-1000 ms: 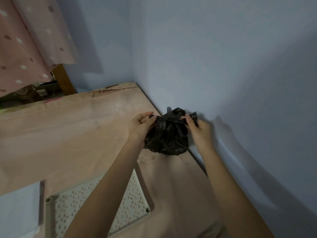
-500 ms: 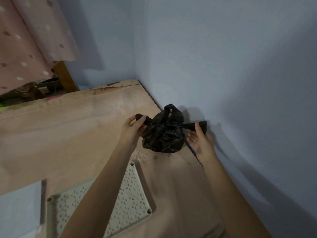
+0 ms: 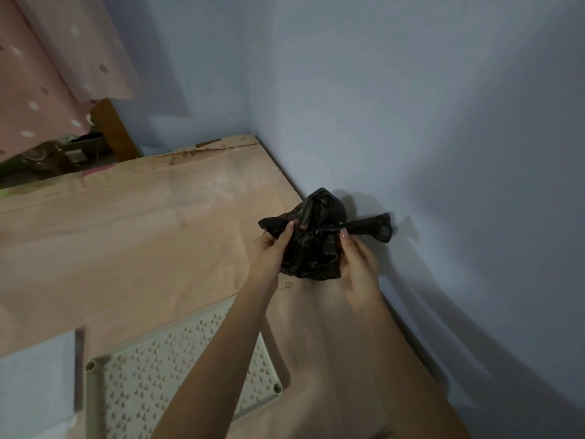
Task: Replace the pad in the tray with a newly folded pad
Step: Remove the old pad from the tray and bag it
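Note:
A bulging black plastic bag point(image 3: 313, 248) sits near the wall on the tan table point(image 3: 142, 232). My left hand point(image 3: 270, 251) pinches the bag's left handle tail, and my right hand point(image 3: 359, 261) pinches the right tail, which sticks out toward the wall. The tails cross in a knot on top of the bag. A cream perforated tray point(image 3: 148, 375) lies at the lower left, partly under my left forearm. A pale blue-white pad point(image 3: 34, 391) lies flat left of the tray, cut off by the frame edge.
A light blue wall point(image 3: 411, 122) runs along the table's right side and meets another wall in the far corner. A pink dotted curtain point(image 3: 47, 74) hangs at the upper left above a wooden post point(image 3: 115, 134) and dark clutter.
The bag's handle tails have been pulled out sideways and the knot drawn tight. My hands have since come back in close beside the bag, still pinching the tails.

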`<action>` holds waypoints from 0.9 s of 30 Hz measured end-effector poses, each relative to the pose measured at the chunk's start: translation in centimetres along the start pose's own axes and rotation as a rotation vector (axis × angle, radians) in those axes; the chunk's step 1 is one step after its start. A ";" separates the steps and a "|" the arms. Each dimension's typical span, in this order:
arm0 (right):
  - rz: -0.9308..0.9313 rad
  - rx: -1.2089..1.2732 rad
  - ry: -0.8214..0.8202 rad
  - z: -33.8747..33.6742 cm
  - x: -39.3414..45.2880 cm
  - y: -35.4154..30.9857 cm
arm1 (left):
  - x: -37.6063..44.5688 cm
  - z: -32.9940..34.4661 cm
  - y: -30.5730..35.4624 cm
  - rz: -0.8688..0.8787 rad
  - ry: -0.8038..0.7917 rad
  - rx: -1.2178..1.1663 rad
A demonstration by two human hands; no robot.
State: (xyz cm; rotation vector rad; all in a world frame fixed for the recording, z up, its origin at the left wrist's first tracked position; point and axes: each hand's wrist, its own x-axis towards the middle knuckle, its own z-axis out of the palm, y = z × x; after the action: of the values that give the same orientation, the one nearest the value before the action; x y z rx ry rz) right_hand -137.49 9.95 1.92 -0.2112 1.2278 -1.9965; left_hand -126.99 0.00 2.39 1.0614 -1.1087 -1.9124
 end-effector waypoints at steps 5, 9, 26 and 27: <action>-0.001 -0.043 0.106 -0.1 1.1 -0.5 | 0.8 -0.6 0.5 0.047 0.042 0.052; 0.017 0.001 0.174 -0.4 2.0 -0.7 | 2.4 -1.3 1.7 0.076 0.160 0.077; 0.200 0.050 0.537 -6.5 3.3 2.5 | 8.9 -9.7 -0.2 -0.283 0.315 0.056; 0.208 0.028 0.550 -7.1 3.4 2.9 | 8.8 -9.8 -0.7 -0.307 0.304 0.056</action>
State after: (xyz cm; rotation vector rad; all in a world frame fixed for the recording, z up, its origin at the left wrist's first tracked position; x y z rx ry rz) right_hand -141.84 11.84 -4.93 0.4939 1.4808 -1.9442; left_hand -122.32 -10.52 -3.97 1.5690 -0.8693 -1.8724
